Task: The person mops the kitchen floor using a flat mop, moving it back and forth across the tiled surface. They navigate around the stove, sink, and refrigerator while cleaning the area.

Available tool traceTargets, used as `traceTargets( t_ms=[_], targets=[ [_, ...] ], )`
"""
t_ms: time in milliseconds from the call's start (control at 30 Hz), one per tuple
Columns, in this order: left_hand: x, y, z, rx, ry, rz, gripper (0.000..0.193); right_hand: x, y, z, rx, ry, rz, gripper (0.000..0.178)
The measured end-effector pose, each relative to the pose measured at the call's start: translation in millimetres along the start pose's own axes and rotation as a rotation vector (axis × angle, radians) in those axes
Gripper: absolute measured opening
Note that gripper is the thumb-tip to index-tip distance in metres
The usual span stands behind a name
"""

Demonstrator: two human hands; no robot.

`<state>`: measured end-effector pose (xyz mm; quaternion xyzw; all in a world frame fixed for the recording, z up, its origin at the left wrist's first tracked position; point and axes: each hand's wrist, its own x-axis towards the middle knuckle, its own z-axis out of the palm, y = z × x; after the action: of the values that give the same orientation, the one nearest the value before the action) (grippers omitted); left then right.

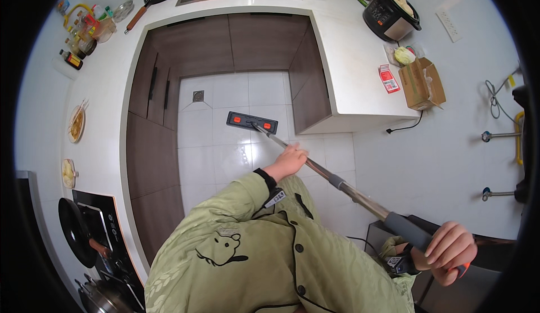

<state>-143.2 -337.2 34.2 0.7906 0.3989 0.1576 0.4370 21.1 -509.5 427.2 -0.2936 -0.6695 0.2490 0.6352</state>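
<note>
A flat mop (pixel 337 182) slants from the lower right up to the middle of the floor. Its dark rectangular head (pixel 246 120), with two orange-red clips, lies on the white floor tiles. Partway down the metal pole, my left hand (pixel 292 159) is closed around it. My right hand (pixel 451 249) wraps the grey foam grip near the top end, where a bit of orange shows beside the fingers. Both forearms are in light green sleeves, with a dark band at each wrist.
Brown cabinets (pixel 152 161) and a white counter (pixel 101 122) enclose the floor on three sides. A floor drain (pixel 198 96) lies left of the mop head. The counter's right arm carries a rice cooker (pixel 390 15) and a cardboard box (pixel 421 84); a frying pan (pixel 77 232) rests at lower left.
</note>
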Motion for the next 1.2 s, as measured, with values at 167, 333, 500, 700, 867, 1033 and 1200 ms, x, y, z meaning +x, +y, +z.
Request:
traceTargets(
  t_ms=[167,333,500,700,867,1033,1200],
  targets=[
    [3.9,-50.9,-27.3,-0.124,-0.467,0.139,0.048,44.4,38.6,33.5,0.451,-0.53,-0.102,0.022],
    [15.6,-59.2,-62.7,-0.286,-0.545,0.19,0.033,84.7,63.6,65.9,0.463,-0.648,-0.202,0.029],
    [26.8,-65.9,-75.3,-0.315,-0.609,0.246,0.032,114.5,70.9,68.4,0.431,-0.696,-0.119,0.025],
    [29.5,-66.2,-55.7,-0.369,-0.63,0.237,0.032,105.3,78.1,47.9,0.536,-0.727,-0.07,0.021],
    [38.0,-62.8,-55.6,-0.294,-0.702,0.228,0.031,96.2,78.6,37.2,0.428,-0.664,-0.103,0.02],
    [42.0,-57.4,-58.6,-0.3,-0.729,0.22,0.032,97.7,81.6,26.9,0.522,-0.717,-0.062,0.02],
    [48.6,-54.3,-75.1,-0.306,-0.775,0.202,0.032,101.9,92.1,28.9,0.517,-0.762,-0.005,0.021]
  ],
)
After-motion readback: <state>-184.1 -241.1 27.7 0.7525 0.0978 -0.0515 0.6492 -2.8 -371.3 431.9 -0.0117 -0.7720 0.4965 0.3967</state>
